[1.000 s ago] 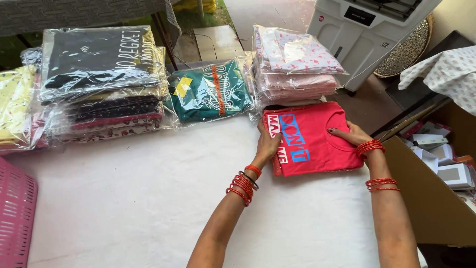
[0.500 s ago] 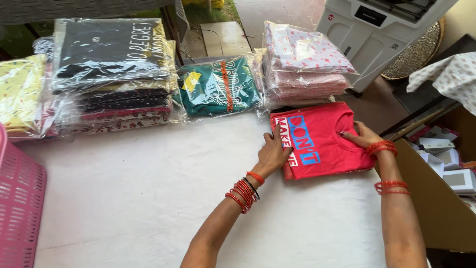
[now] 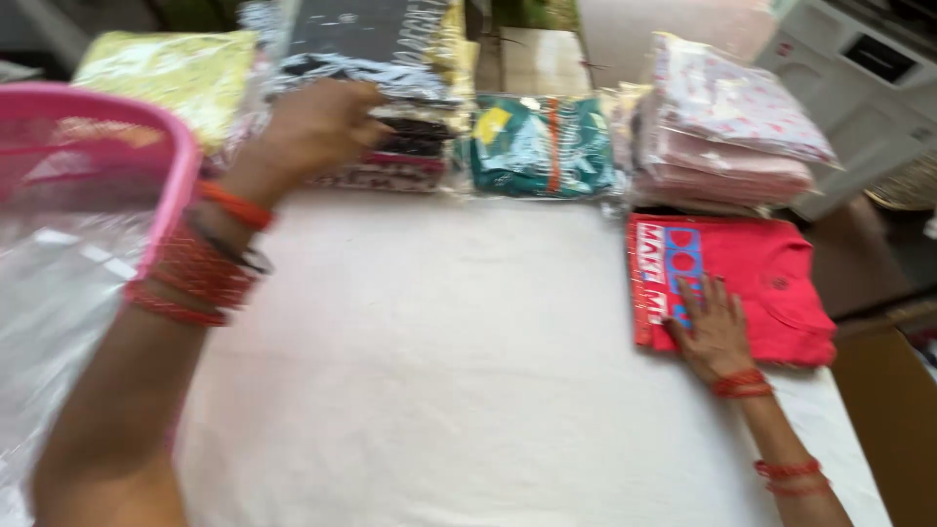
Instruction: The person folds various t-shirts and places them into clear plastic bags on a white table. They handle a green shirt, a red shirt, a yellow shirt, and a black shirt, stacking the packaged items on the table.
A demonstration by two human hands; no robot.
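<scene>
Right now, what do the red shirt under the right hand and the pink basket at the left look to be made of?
Red shirt: soft knit fabric, matte, probably cotton; it lies flat and folded with a printed front. Pink basket: likely moulded plastic, with a smooth rounded rim and what looks like a mesh wall, though the picture is blurred. The right hand rests on the shirt.

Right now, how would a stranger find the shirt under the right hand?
Start at the white table and go to its right edge. The red folded shirt lies there under the right hand, before pink packs. It alone is unwrapped.
</scene>
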